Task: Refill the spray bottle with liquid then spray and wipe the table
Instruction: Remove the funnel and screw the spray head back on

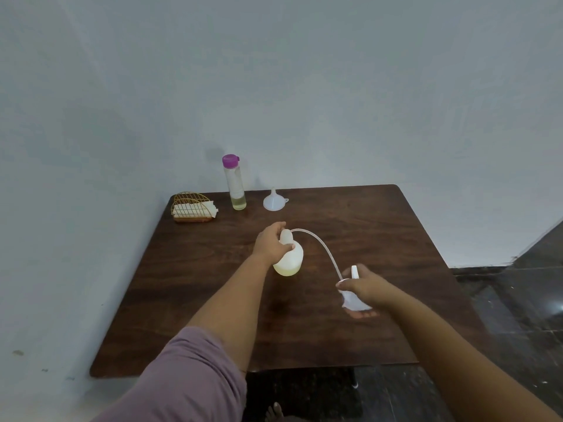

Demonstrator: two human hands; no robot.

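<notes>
The left hand (pixel 272 242) grips the neck of the spray bottle (pixel 288 257), fingers (pixel 278 226) curled round it, and the bottle stands on the tabletop (pixel 380 226) near its middle, tilted slightly, with a little yellowish liquid at the bottom. The right hand (pixel 364 286) holds the spray head (pixel 355 295), fingers closed about it, low over the tabletop, to the right of the bottle and nearer. The head is off the neck, but its dip tube (pixel 320 245) arcs from it up and left, the far end at the bottle's mouth.

The relation that matters is the tube's line: it seems the head must travel right and up along that arc for the tube to clear. The funnel (pixel 274 201) and refill bottle (pixel 234 184) stand beyond the left hand at the far edge, well apart from the right hand. A napkin holder (pixel 192 208) sits far left.
</notes>
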